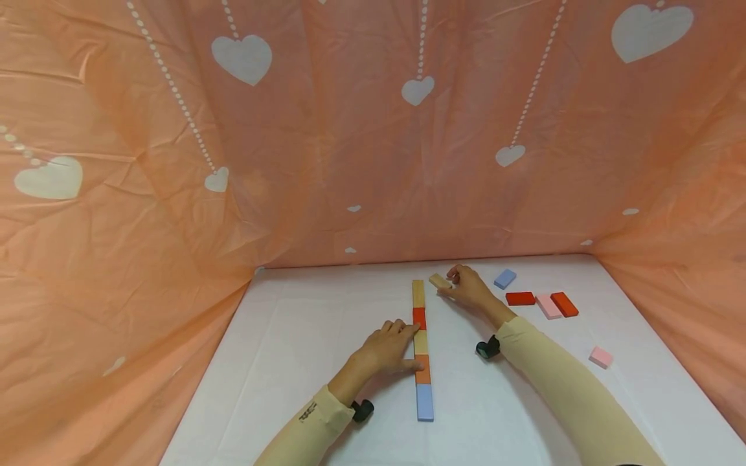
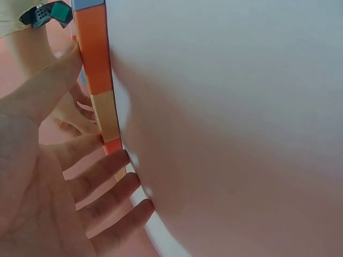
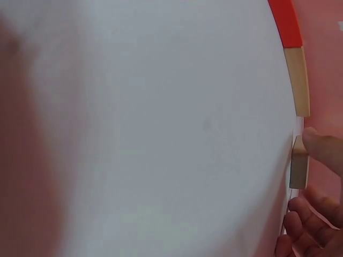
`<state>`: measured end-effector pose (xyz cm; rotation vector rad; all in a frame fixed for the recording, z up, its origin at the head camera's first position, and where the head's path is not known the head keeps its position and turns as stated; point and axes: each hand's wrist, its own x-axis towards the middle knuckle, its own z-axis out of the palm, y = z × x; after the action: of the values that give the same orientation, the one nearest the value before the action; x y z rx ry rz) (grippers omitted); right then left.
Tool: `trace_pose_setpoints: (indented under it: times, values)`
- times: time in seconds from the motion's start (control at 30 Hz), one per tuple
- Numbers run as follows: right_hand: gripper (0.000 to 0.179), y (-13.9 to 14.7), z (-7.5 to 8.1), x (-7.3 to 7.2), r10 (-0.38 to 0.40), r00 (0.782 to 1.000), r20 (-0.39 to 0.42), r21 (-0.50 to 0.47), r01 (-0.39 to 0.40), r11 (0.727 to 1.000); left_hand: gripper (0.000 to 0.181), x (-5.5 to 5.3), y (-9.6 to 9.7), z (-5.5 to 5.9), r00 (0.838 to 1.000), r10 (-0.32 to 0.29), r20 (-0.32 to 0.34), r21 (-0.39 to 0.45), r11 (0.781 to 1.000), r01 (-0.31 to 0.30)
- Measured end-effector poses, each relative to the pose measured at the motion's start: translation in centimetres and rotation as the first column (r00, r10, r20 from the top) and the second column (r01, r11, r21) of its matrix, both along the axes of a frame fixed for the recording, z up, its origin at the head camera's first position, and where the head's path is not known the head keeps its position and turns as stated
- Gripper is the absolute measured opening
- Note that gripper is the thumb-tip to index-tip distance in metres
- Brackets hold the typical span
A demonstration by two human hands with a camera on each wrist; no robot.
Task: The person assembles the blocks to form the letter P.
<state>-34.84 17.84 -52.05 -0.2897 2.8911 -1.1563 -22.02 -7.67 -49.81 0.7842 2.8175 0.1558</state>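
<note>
A straight row of blocks lies on the white table. From the far end come a plain wooden block (image 1: pixel 418 293), a red block (image 1: pixel 419 316), another plain wooden one, an orange block (image 1: pixel 423 373) and a blue block (image 1: pixel 425 402). My left hand (image 1: pixel 387 347) rests against the row's left side with spread fingers, its thumb at the orange block and its index finger at the red one. Just right of the far end, my right hand (image 1: pixel 468 288) pinches a loose wooden block (image 3: pixel 300 163) between thumb and index finger; its other fingers curl loosely.
Right of my right hand lie a blue block (image 1: pixel 504 279), a red block (image 1: pixel 520 298), a pink block (image 1: pixel 548 306) and a second red block (image 1: pixel 565 304). Nearer sits a small pink block (image 1: pixel 601 356). An orange curtain (image 1: pixel 373 162) with white hearts borders the table.
</note>
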Motion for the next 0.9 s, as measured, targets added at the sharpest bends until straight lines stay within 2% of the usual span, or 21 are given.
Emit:
trace_pose_setpoints:
  times: [0.17, 0.47, 0.7, 0.9]
  values:
    - [0.047, -0.16, -0.09, -0.07, -0.022, 0.999, 0.029, -0.017, 0.023, 1.000, 0.088, -0.07, 0.19, -0.02, 1.000, 0.005, 0.001, -0.006, 1.000, -0.005]
    - [0.042, -0.53, 0.04, 0.03, -0.045, 0.999, 0.031, -0.002, 0.045, 0.999, 0.086, -0.16, 0.41, 0.02, 1.000, 0.006, 0.000, -0.014, 1.000, -0.006]
    - [0.038, -0.59, 0.18, 0.17, -0.036, 0.999, 0.028, -0.006, 0.036, 0.999, 0.087, -0.09, 0.38, 0.11, 1.000, 0.013, 0.005, -0.012, 1.000, -0.013]
    - [0.034, -0.12, 0.40, 0.20, -0.020, 0.999, 0.036, -0.048, 0.021, 0.999, 0.087, -0.19, 0.37, 0.26, 1.000, 0.010, -0.001, -0.021, 1.000, -0.010]
